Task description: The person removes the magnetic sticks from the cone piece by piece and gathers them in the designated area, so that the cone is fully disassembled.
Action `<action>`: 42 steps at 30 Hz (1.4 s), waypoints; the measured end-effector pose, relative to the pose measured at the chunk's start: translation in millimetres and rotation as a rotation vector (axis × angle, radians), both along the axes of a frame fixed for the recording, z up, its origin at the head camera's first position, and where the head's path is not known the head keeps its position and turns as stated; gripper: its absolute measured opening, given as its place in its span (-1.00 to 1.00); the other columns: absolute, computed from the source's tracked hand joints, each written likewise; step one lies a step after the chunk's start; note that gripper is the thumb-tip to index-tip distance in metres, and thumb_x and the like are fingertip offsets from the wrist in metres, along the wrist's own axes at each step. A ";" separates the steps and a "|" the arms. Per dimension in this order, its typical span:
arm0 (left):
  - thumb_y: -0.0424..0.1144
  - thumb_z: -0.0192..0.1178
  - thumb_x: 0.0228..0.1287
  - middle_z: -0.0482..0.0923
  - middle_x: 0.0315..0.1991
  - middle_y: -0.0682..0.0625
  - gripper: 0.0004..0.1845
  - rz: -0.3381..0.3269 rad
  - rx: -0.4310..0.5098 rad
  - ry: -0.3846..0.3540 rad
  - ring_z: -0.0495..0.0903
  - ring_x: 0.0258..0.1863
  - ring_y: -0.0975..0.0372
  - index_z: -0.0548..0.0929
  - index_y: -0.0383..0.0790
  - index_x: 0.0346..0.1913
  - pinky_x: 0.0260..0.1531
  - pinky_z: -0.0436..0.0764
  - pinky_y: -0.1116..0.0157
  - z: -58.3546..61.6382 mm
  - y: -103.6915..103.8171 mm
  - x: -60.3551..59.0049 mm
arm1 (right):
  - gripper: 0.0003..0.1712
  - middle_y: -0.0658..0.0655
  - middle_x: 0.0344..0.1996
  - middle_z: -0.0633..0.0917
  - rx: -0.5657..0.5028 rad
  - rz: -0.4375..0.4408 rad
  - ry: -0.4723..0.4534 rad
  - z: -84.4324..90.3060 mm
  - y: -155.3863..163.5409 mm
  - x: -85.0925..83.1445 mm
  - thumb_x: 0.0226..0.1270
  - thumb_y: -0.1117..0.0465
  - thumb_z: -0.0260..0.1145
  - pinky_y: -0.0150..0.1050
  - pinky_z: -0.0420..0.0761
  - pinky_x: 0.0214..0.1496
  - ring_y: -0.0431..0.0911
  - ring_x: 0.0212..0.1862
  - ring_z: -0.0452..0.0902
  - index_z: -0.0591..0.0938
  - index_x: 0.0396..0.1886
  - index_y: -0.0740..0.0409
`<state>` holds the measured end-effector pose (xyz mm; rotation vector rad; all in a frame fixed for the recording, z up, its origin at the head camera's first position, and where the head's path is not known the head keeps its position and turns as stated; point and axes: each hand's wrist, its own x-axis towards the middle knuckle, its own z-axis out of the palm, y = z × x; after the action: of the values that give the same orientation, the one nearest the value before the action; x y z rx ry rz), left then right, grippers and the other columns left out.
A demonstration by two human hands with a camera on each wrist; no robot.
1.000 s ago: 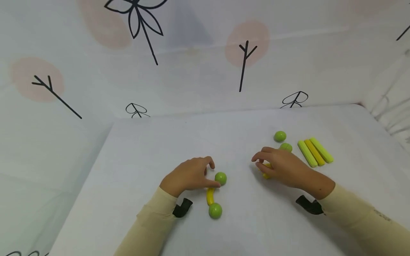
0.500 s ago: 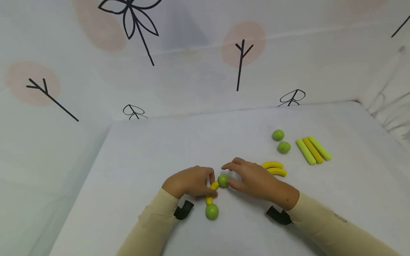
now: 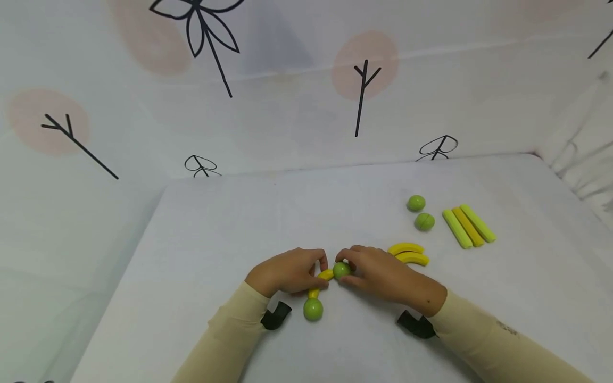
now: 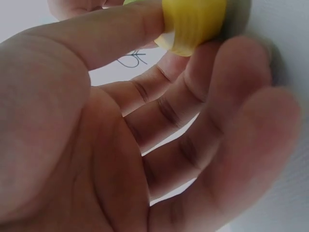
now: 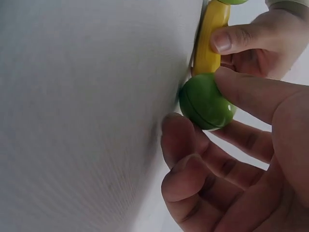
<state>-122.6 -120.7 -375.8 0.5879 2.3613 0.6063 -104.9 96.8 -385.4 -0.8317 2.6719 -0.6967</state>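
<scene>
Both forearms in pale yellow sleeves reached in from the near edge, hands meeting mid-scene. Left hand (image 3: pixel 287 272) lay knuckles up, thumb and fingers (image 4: pixel 193 104) curled, pinching the yellow curved plastic rod (image 3: pixel 320 282). Right hand (image 3: pixel 380 272) sat just right of it, thumb and curled fingers (image 5: pixel 181 140) pinching the small green plastic ball (image 3: pixel 341 269) against the rod's far end. Black wrist mounts showed under both cuffs.

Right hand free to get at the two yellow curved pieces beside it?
Probably not yet: the right hand pinches a green ball against the left hand's yellow piece. Otherwise the curved pieces lie unobstructed nearby.
</scene>
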 end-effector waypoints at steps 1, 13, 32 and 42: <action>-0.09 0.35 0.30 0.43 -0.59 0.10 -0.79 0.001 0.001 -0.001 0.41 -0.69 0.28 0.51 0.03 -0.18 -0.59 0.41 0.37 0.1 0.2 0.5 | -0.65 -0.10 -0.28 0.64 -0.003 0.004 -0.004 0.7 0.2 0.1 0.29 0.08 0.45 -0.34 0.51 -0.23 -0.27 -0.33 0.43 0.66 0.03 0.06; -0.11 0.34 0.32 0.45 -0.57 0.08 -0.79 0.015 0.000 -0.035 0.43 -0.74 0.26 0.49 0.02 -0.16 -0.64 0.46 0.35 0.4 0.2 0.5 | -0.64 -0.09 -0.24 0.66 -0.010 0.007 0.031 5.0 2.4 -1.1 0.33 0.10 0.42 -0.29 0.58 -0.15 -0.27 -0.27 0.50 0.63 0.06 0.09; -0.10 0.35 0.30 0.43 -0.58 0.11 -0.78 0.007 -0.005 -0.027 0.42 -0.69 0.29 0.49 0.05 -0.17 -0.58 0.42 0.38 1.5 1.0 0.0 | -0.59 0.06 -0.25 0.70 -0.003 -0.224 0.201 21.9 51.6 -23.3 0.29 0.09 0.44 -0.34 0.52 -0.38 -0.14 -0.30 0.54 0.62 0.08 0.13; -0.09 0.35 0.30 0.45 -0.55 0.09 -0.78 0.028 0.004 -0.054 0.44 -0.68 0.29 0.49 0.05 -0.17 -0.58 0.43 0.37 0.4 -0.8 -0.1 | -0.56 0.11 -0.20 0.76 0.159 -0.234 0.196 28.3 80.1 -42.4 0.29 0.07 0.44 -0.27 0.53 -0.39 -0.11 -0.35 0.57 0.61 0.10 0.12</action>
<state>-122.7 -121.5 -375.4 0.5347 2.3221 0.6313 -147.2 176.9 -357.2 -0.5796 2.9873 -0.4632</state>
